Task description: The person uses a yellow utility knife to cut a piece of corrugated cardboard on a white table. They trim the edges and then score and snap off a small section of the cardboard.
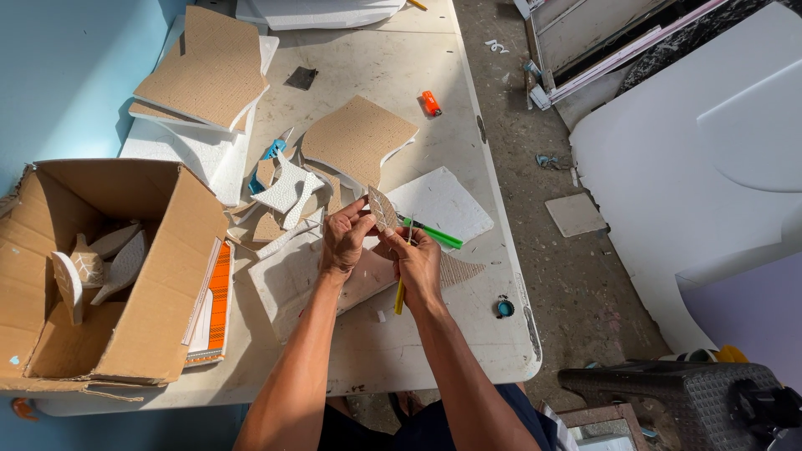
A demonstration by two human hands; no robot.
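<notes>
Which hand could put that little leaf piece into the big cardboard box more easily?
Probably the left hand. It pinches the leaf-shaped piece and is on the open cardboard box's side, while the right hand also holds a yellow tool.

The right hand (418, 266) is covering most of the yellow tool (399, 296), so its kind is staying unclear. Left of it, the cardboard box (125, 276) is running off the picture's edge, its walls hiding part of the leaf-shaped pieces (96, 267) inside.
</notes>
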